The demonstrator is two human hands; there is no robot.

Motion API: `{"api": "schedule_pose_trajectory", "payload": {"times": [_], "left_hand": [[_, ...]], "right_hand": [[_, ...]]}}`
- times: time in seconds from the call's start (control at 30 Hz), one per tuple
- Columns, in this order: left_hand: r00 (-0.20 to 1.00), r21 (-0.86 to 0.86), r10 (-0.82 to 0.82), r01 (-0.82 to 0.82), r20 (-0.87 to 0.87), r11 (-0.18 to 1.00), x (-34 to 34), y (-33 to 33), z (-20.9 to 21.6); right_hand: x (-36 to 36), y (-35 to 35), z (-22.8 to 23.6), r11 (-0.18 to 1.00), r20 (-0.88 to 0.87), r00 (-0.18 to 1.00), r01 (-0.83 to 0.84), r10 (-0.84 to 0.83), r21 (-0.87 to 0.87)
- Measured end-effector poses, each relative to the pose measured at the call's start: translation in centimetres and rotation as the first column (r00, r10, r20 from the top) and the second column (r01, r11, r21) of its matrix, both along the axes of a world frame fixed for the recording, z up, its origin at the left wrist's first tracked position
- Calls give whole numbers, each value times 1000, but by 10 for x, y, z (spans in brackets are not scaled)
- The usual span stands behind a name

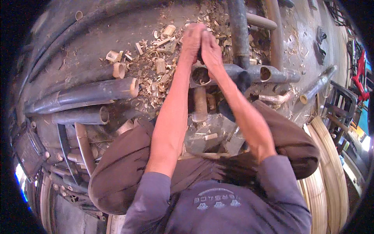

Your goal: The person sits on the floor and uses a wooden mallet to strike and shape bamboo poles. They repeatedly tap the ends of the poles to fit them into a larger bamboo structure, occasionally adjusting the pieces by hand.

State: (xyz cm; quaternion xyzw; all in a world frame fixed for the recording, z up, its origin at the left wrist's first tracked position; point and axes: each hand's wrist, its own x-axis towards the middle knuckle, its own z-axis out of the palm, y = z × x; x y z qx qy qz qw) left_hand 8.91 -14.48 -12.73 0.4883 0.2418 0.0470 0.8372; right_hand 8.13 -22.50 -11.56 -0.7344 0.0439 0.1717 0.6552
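Note:
My left hand (pixel 193 39) and my right hand (pixel 211 50) are pressed close together, arms stretched far forward. Both have curled fingers round something dark that shows only as a narrow strip between them; its kind is hidden. Just below the hands lies a dark bamboo pole (pixel 232 72), its cut end facing me and a notch hole further right. An upright-looking dark bamboo pole (pixel 239 33) meets it from the far side. A short pale bamboo piece (pixel 200 103) sits under the near end, between my bent legs.
Bamboo chips and offcuts (pixel 160 66) litter the floor left of my hands. Several thick dark bamboo poles (pixel 85 93) lie at the left. A loose bamboo tube (pixel 319 84) rests at the right, near a dark chair frame (pixel 343 101). Split bamboo strips (pixel 325 167) curve beside my right knee.

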Motion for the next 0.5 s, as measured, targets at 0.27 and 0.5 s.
{"api": "schedule_pose_trajectory", "payload": {"times": [0.27, 0.5], "left_hand": [[524, 173, -839, 822, 144, 543, 16, -82, 2], [706, 318, -708, 674, -15, 667, 23, -52, 6]], "right_hand": [[-54, -47, -12, 703, 150, 716, 698, -682, -135], [-42, -19, 11, 809, 63, 808, 581, -586, 84]]}}
